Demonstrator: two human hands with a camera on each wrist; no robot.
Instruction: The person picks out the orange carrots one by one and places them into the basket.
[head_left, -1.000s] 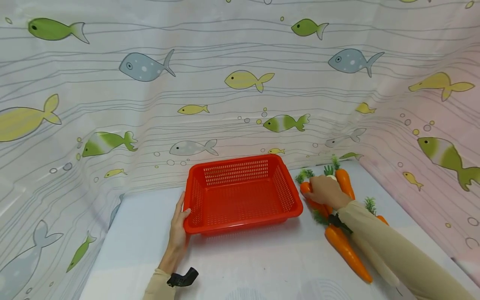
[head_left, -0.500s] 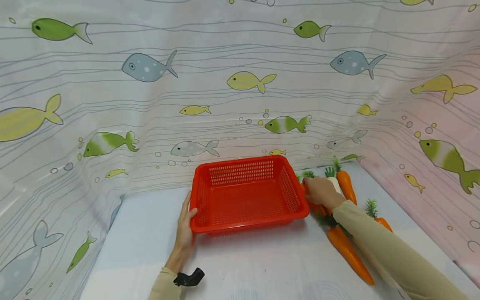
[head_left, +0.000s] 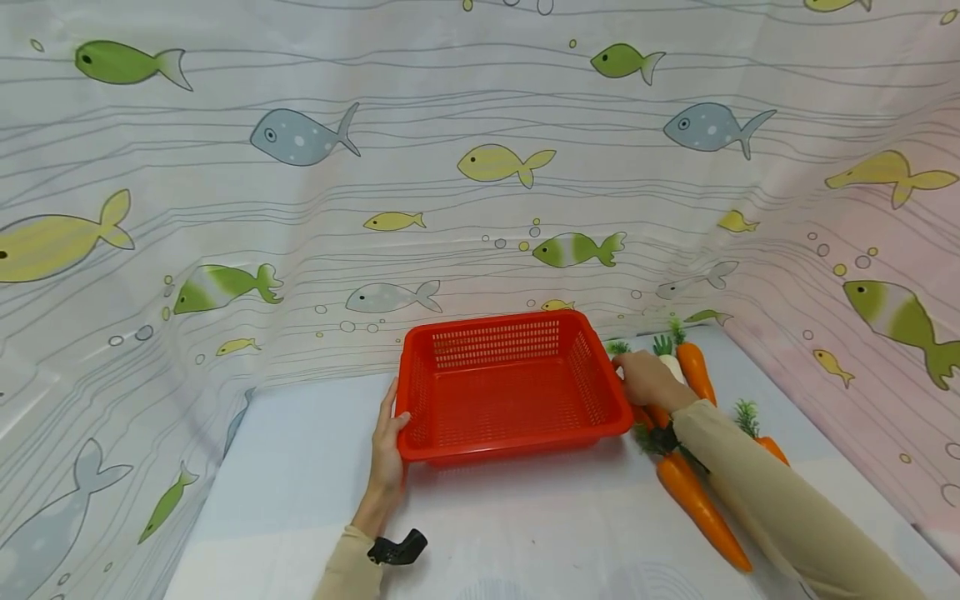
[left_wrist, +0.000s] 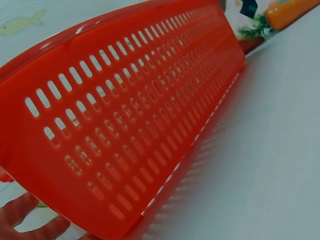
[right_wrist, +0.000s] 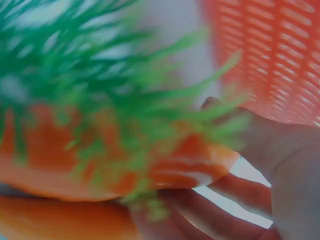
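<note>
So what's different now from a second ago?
The basket moved to the right, toward the right hand, and the left hand went along, gripping its edge. Nothing was visibly let go or newly taken. The right hand stayed about where it was, holding a carrot; the front carrot lies as before.

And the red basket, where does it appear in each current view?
Head: red basket, just right of and below centre.
Left wrist: its slotted wall, across the left and centre.
Right wrist: its blurred slotted wall, upper right.
Shared landmark: orange carrots: right, top right, lower left, respectively.
</note>
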